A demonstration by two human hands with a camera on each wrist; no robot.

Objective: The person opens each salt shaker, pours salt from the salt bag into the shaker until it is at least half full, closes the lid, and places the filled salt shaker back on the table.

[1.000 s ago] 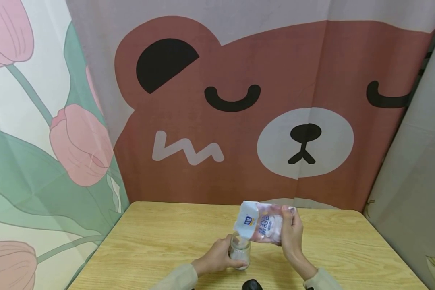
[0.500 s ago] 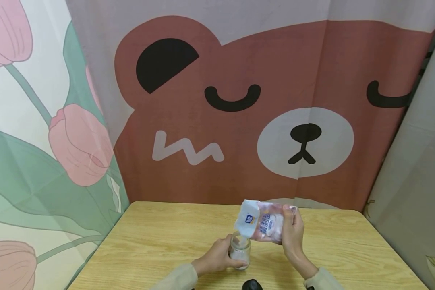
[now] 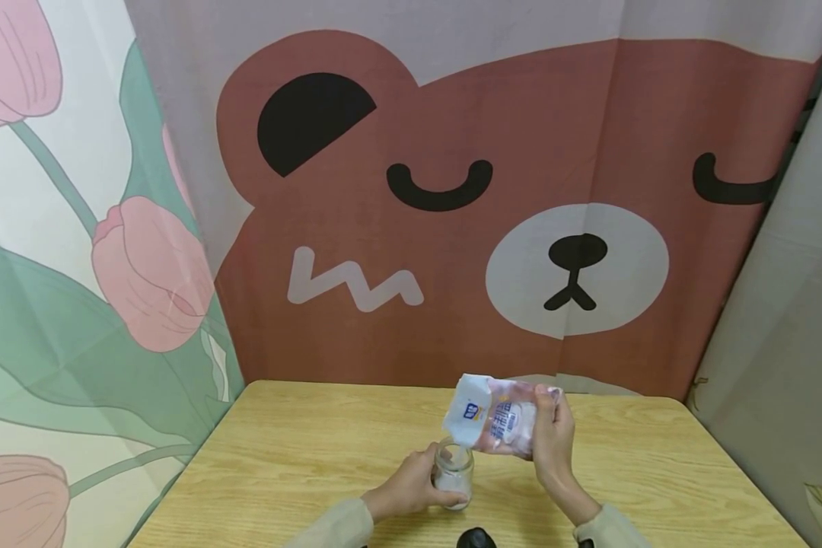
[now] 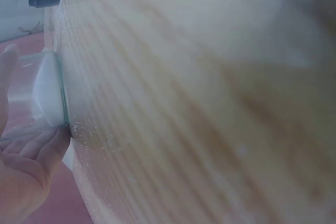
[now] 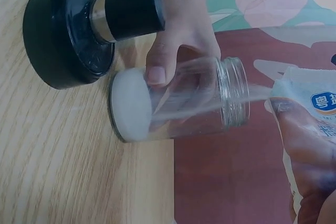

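Observation:
A clear glass jar (image 3: 454, 478) stands upright on the table, with white salt (image 5: 130, 106) settled across its bottom. My left hand (image 3: 411, 485) grips the jar from the left, the thumb on its near side. Above the jar's mouth my right hand (image 3: 555, 447) holds a pink and pale-blue salt bag (image 3: 501, 418), tilted with its open corner down to the left. A thin stream of salt (image 5: 228, 103) runs from the bag into the jar. In the left wrist view only part of the jar (image 4: 48, 90) shows between thumb and fingers.
A black lid (image 5: 68, 32) with a tall knob and a metal band sits on the table near the jar, at the head view's bottom edge. Fine white grains speckle the wooden table (image 3: 315, 426) by the jar. A bear-print curtain (image 3: 356, 342) hangs behind.
The salt bag has risen slightly in my right hand. My left hand and the jar have stayed in place.

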